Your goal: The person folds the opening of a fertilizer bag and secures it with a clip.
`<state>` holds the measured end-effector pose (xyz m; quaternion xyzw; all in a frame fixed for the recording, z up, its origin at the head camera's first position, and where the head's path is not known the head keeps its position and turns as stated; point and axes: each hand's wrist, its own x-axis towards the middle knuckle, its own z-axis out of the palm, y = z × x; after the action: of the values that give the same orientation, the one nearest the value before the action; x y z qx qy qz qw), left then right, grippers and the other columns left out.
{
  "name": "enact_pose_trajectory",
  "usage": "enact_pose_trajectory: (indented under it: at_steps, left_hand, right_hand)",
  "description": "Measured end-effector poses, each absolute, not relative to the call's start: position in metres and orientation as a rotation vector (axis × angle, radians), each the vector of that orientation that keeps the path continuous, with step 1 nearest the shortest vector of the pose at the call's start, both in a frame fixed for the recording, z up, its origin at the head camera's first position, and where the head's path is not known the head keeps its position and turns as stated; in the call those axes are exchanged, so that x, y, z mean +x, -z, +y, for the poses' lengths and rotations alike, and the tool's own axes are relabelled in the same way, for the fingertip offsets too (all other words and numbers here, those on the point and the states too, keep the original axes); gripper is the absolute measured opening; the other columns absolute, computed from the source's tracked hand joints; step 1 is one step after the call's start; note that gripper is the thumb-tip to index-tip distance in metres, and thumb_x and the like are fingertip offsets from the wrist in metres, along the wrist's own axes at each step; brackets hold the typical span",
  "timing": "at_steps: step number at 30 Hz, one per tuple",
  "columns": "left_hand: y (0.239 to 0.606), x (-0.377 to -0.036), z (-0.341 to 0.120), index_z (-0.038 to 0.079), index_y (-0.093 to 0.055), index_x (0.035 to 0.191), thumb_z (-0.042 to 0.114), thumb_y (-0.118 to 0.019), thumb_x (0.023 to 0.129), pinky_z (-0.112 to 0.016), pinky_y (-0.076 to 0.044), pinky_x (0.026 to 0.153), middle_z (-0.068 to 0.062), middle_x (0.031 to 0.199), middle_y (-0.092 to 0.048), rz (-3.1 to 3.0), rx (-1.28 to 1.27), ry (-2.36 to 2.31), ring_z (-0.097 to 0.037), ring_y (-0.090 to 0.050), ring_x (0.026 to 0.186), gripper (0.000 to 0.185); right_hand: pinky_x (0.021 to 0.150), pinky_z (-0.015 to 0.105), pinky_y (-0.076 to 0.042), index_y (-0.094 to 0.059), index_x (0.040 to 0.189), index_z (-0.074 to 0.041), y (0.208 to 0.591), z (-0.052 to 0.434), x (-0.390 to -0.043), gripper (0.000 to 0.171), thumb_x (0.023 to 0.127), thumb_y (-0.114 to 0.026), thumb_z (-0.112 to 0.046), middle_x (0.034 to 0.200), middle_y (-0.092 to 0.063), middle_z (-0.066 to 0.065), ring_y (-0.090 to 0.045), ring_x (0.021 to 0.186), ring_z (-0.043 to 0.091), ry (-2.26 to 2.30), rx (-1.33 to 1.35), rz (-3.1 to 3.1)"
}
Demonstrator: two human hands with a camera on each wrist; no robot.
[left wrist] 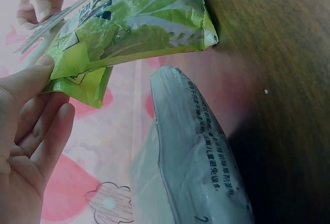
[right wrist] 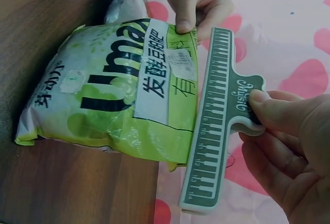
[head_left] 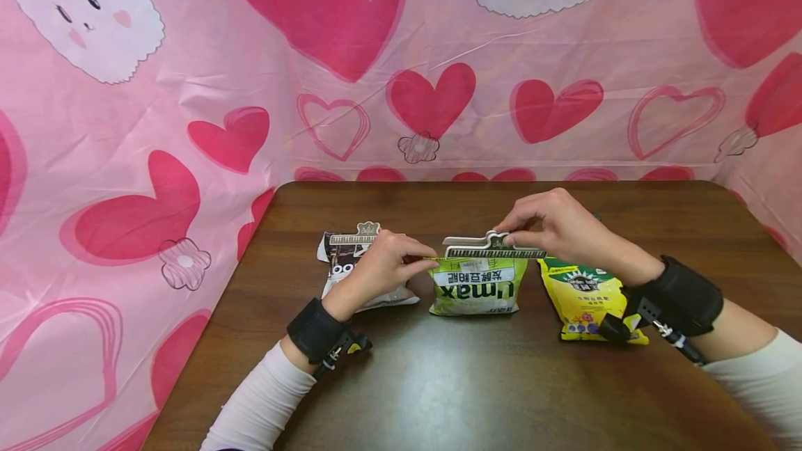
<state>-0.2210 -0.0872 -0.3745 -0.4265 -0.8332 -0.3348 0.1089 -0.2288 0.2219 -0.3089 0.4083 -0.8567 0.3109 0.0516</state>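
Observation:
A green snack bag (head_left: 474,287) printed "U'max" lies mid-table, also seen in the right wrist view as the green bag (right wrist: 124,95) and from beneath as the green bag (left wrist: 129,28). My left hand (head_left: 382,266) pinches the bag's top left corner between thumb and fingers (right wrist: 193,7). My right hand (head_left: 557,228) pinches the handle of a wide piano-key bag clip (head_left: 495,248) held along the bag's top edge; the clip (right wrist: 216,115) runs beside that edge.
A black-and-white bag (head_left: 351,263) with its own clip (head_left: 357,235) lies left of the green bag, seen as a grey bag (left wrist: 191,157) in the left wrist view. A yellow bag (head_left: 585,298) lies right. Brown table (head_left: 476,381); pink heart cloth (head_left: 188,89) behind.

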Motion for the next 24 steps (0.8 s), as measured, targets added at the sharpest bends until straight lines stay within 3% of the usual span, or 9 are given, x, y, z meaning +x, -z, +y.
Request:
enact_pose_trajectory:
  at_steps: [5, 15, 24]
  left_hand:
    - [0.3745, -0.2201, -0.0877, 0.012, -0.080, 0.095, 0.016, -0.074, 0.089, -0.015, -0.040, 0.057, 0.000, 0.085, -0.077, -2.438, -1.259, 0.970, -0.002, -0.061, 0.065, 0.010]
    - [0.3759, -0.2186, -0.0879, 0.011, -0.080, 0.095, 0.017, -0.076, 0.087, -0.023, -0.049, 0.060, -0.001, 0.085, -0.078, -2.427, -1.233, 0.980, -0.007, -0.066, 0.069, 0.011]
    - [0.3777, -0.2181, -0.0872, 0.011, -0.081, 0.093, 0.018, -0.079, 0.084, -0.017, -0.049, 0.061, -0.001, 0.083, -0.078, -2.446, -1.162, 1.041, -0.006, -0.065, 0.069, 0.011]
  right_hand:
    - [0.057, 0.022, -0.048, -0.078, 0.098, -0.021, 0.3089, 0.2196, -0.2302, 0.023, 0.079, -0.082, -0.009, 0.088, -0.073, -0.013, -0.057, 0.069, 0.000, -0.946, 1.269, -2.618]
    - [0.058, 0.022, -0.051, -0.079, 0.099, -0.020, 0.3145, 0.2140, -0.2304, 0.021, 0.080, -0.081, -0.011, 0.087, -0.073, -0.013, -0.059, 0.067, -0.002, -0.964, 1.312, -2.653]
    - [0.062, 0.023, -0.055, -0.079, 0.099, -0.022, 0.3170, 0.2121, -0.2288, 0.021, 0.080, -0.081, -0.012, 0.089, -0.073, -0.013, -0.062, 0.070, 0.000, -1.002, 1.288, -2.716]
